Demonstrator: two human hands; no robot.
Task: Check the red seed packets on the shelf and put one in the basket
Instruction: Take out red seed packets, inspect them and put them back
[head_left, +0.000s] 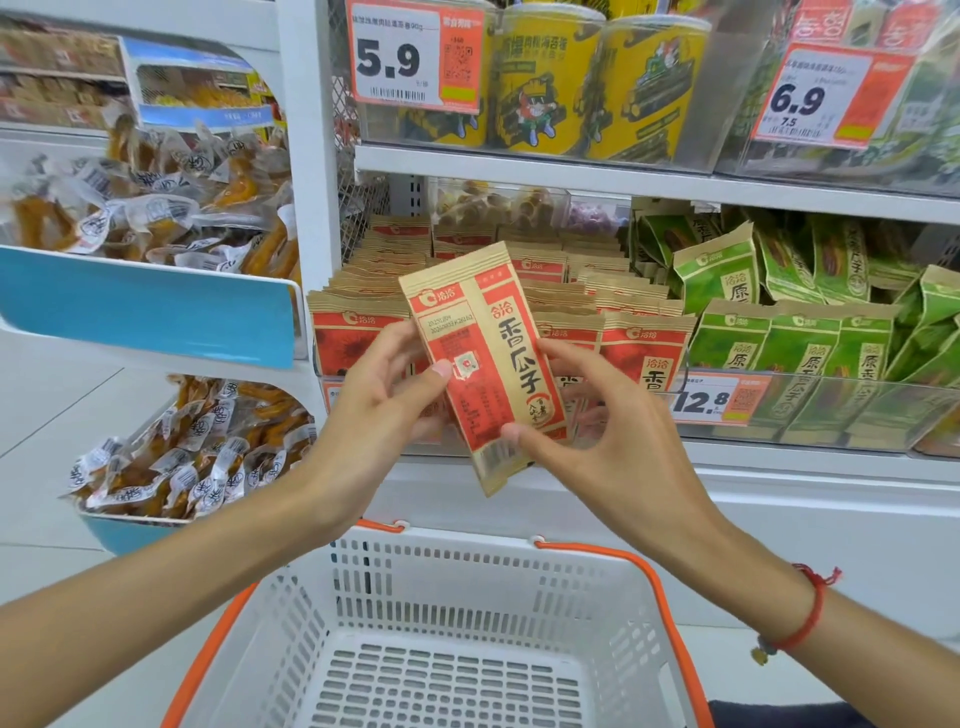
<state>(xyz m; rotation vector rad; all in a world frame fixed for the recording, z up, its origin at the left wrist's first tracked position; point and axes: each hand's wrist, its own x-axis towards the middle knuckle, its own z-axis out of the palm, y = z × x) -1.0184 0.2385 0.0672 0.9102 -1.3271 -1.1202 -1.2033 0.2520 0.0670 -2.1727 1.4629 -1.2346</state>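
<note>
Both hands have one red seed packet (485, 364) up in front of the shelf (571, 182), above the basket (467, 597). The left hand (384, 405) pinches its side edge and the right hand (597, 426) its lower corner. It looks light, flat and crinkly, so edge grips should do.

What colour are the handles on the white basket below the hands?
Orange, on the white plastic slotted basket; its orange handles show clearly in the head view.
</note>
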